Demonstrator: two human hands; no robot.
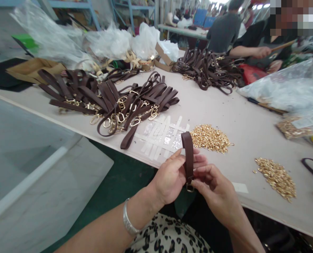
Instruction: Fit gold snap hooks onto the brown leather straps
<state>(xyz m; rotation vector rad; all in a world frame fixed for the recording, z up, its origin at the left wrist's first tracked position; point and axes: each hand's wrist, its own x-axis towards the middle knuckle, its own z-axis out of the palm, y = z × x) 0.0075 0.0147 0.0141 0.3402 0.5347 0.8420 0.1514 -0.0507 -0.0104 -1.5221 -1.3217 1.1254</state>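
A dark brown leather strap (189, 154), folded into a loop with a gold metal ring at its lower end, is held upright over the table's front edge. My left hand (169, 179) is closed around the strap from the left, thumb along its side. My right hand (215, 191) pinches the lower end near the ring with thumb and fingers. Just beyond the hands lies a pile of small gold metal pieces (211, 138). A second gold pile (276, 177) is to the right of my right hand.
A heap of brown straps with gold clasps (114, 100) spreads over the table's left side. Another strap heap (206, 68) lies farther back. Clear plastic bags (285, 91) rest at right, and tape strips (164, 135) cover the tabletop near the front edge. A co-worker's hand (261, 52) holds a wooden stick.
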